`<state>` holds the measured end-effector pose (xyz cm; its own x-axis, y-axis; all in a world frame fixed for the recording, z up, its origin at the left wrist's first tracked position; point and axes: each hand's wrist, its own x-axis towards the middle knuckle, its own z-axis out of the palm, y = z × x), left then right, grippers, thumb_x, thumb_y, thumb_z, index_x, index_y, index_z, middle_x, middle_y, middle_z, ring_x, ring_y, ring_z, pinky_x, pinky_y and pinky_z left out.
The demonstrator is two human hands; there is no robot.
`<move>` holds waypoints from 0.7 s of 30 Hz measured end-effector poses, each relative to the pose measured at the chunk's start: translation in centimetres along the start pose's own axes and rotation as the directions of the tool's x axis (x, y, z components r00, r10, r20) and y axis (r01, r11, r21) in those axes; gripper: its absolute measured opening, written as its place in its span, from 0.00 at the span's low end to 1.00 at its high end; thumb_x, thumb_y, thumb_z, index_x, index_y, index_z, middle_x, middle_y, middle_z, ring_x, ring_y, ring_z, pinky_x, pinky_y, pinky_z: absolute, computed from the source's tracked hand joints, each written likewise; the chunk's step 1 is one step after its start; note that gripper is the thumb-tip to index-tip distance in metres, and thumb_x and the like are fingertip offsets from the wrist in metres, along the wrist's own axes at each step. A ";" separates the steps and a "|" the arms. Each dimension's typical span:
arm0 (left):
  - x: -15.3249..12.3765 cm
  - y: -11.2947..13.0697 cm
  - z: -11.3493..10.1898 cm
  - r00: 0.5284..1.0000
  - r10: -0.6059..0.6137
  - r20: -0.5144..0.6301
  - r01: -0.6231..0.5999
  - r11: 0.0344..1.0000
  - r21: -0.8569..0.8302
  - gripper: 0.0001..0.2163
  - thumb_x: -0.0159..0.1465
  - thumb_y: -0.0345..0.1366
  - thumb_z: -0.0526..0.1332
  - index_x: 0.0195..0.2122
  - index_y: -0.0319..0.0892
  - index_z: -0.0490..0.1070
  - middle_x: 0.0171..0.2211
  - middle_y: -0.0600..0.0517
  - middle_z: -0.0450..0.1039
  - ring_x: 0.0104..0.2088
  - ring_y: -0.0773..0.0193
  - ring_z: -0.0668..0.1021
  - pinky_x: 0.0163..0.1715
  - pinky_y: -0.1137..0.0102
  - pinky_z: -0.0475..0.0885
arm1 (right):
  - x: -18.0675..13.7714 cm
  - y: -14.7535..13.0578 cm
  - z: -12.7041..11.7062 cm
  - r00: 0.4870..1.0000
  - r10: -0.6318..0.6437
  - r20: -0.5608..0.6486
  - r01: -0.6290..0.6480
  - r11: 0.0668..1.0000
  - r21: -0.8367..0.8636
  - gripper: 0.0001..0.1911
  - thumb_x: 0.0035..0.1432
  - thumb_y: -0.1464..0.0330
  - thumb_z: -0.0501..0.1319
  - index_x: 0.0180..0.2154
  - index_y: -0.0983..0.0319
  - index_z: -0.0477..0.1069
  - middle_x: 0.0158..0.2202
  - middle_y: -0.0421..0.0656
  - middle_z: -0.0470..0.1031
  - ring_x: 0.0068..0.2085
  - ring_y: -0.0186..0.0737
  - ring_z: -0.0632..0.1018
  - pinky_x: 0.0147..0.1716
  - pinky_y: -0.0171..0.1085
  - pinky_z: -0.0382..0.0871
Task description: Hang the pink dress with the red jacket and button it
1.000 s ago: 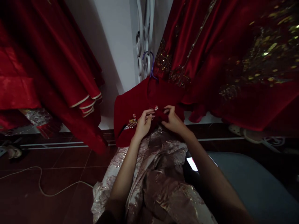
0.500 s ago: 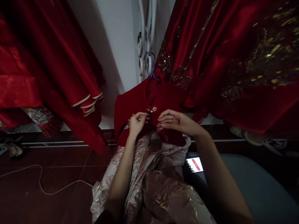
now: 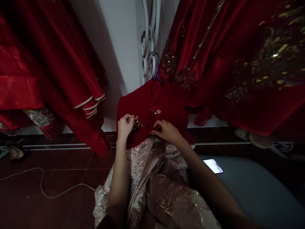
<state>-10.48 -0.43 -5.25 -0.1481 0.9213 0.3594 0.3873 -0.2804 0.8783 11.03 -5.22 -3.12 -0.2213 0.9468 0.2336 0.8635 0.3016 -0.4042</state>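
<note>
A short red jacket (image 3: 140, 103) hangs in front of me on a purple hanger (image 3: 157, 68). Its front carries a pearl-and-gold flower clasp (image 3: 156, 112) near the neck and a beaded ornament (image 3: 136, 122) on the left side. Beside that ornament, the thumb and fingers of my left hand (image 3: 125, 126) are pinched together; what lies between them is hidden. My right hand (image 3: 167, 130) is curled at the jacket's front, thumb and forefinger close together near a small lower clasp (image 3: 151, 133). Anything in its fingertips is too small to make out.
Shiny patterned fabric (image 3: 143, 159) is draped below the jacket. At right, a lit phone (image 3: 213, 166) lies on a grey seat (image 3: 252, 184). Red garments (image 3: 64, 63) hang on both sides. A white cable (image 3: 59, 194) crosses the tiled floor, and a shoe (image 3: 16, 152) is at left.
My left hand has moved left to the beaded ornament. My right hand has shifted slightly left and down, its fingers curling inward. More of the phone shows, with a different screen.
</note>
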 end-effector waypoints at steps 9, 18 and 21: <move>-0.3 0.0 0.5 0.991 -0.001 0.130 0.009 0.998 -0.056 0.09 0.59 0.38 0.57 0.32 0.41 0.75 0.32 0.50 0.78 0.32 0.66 0.79 0.33 0.74 0.72 | 0.0 -1.2 3.2 0.996 0.086 -0.035 -0.092 0.964 -0.249 0.10 0.55 0.75 0.56 0.40 0.60 0.65 0.37 0.45 0.71 0.36 0.39 0.74 0.27 0.34 0.59; -0.2 -0.3 0.6 0.973 0.015 0.229 0.032 0.979 -0.201 0.09 0.54 0.34 0.60 0.34 0.38 0.76 0.33 0.48 0.78 0.31 0.67 0.79 0.35 0.72 0.73 | 0.5 0.1 4.1 0.988 0.050 -0.146 -0.084 0.968 -0.235 0.10 0.53 0.71 0.58 0.40 0.59 0.66 0.41 0.48 0.65 0.45 0.45 0.69 0.32 0.35 0.63; -0.3 0.1 0.5 0.974 0.015 0.227 0.033 0.978 -0.207 0.09 0.52 0.31 0.61 0.34 0.37 0.76 0.32 0.47 0.78 0.31 0.67 0.78 0.36 0.71 0.73 | 0.7 0.9 4.3 0.990 0.031 -0.141 -0.060 0.978 -0.201 0.08 0.52 0.73 0.58 0.36 0.59 0.67 0.39 0.46 0.66 0.41 0.42 0.70 0.31 0.34 0.63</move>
<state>-9.95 -0.58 -5.42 0.0678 0.9539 0.2922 0.1850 -0.2998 0.9359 9.65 -3.82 -7.15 -0.1281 0.9305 0.3433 0.9486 0.2159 -0.2313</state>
